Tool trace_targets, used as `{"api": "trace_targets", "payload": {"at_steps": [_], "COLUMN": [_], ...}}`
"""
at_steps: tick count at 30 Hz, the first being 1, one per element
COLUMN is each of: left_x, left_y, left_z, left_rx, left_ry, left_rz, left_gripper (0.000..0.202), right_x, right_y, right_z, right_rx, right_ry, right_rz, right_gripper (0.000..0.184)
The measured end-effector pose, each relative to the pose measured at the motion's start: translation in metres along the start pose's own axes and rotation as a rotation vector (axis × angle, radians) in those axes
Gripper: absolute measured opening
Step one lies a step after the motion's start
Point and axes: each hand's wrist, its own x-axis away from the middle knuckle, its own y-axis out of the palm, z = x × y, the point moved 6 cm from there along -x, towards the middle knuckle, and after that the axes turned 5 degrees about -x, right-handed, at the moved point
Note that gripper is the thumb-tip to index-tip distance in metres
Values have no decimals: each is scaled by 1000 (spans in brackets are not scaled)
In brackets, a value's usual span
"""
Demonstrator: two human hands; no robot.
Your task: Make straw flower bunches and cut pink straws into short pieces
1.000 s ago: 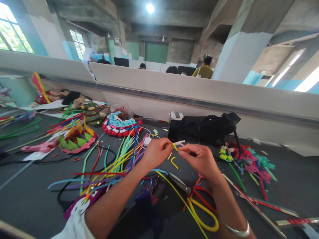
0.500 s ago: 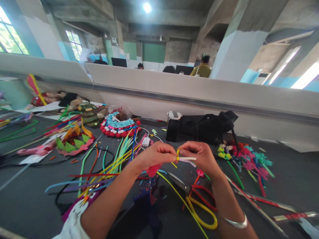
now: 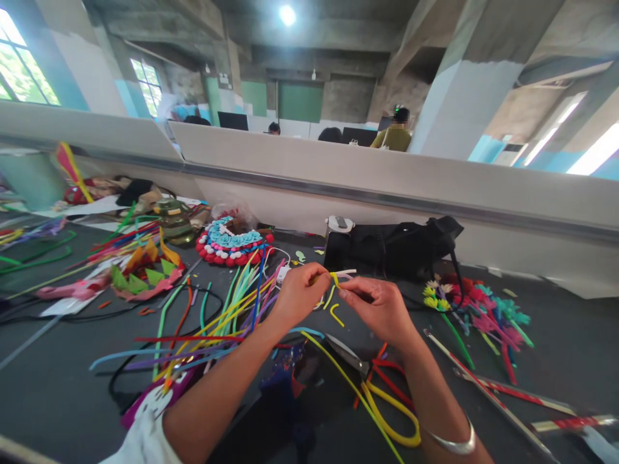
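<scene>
The fingers of the left hand (image 3: pixel 300 293) and the right hand (image 3: pixel 376 304) are pinched together on a short yellow strip (image 3: pixel 334 278) held between them, just above the dark table (image 3: pixel 72 380). Scissors (image 3: pixel 349 353) lie below the hands, loose coloured strips (image 3: pixel 217 316) to the left, and a black bag (image 3: pixel 396 248) behind.

Wall: a long low grey wall (image 3: pixel 387 187) runs behind the dark table (image 3: pixel 58 386).
Windows: bright windows (image 3: pixel 19 71) on the left.
Light: one round lamp (image 3: pixel 287 14) on the grey ceiling.
Pillar: a big white pillar (image 3: pixel 464 90) on the right.
</scene>
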Motion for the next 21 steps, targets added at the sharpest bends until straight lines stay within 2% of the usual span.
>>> {"api": "trace_targets", "payload": {"at_steps": [3,6,9,12,17,21], "left_x": [1,2,3,4,5,6], "left_y": [-2,-1,7,12,15,14], "left_z": [2,-1,-7,-6,-2,3], "left_rx": [81,306,656,869,896,879], "left_ry": [-11,-91,-263,-311,-287,-233], "left_rz": [35,29,-90,-226,-381,-422], "left_gripper": [22,20,16,14,12,14], "right_x": [0,0,-1,-1,-1,0], "right_y": [-1,-2,-2,-4,-6,-3], "right_z": [0,0,5,12,13,11], "right_rx": [-1,-19,-61,-106,-107,-84], "right_ry": [13,37,75,99,67,80], "right_rz": [-4,1,1,30,90,58], "right_gripper": [15,16,17,16,16,16]}}
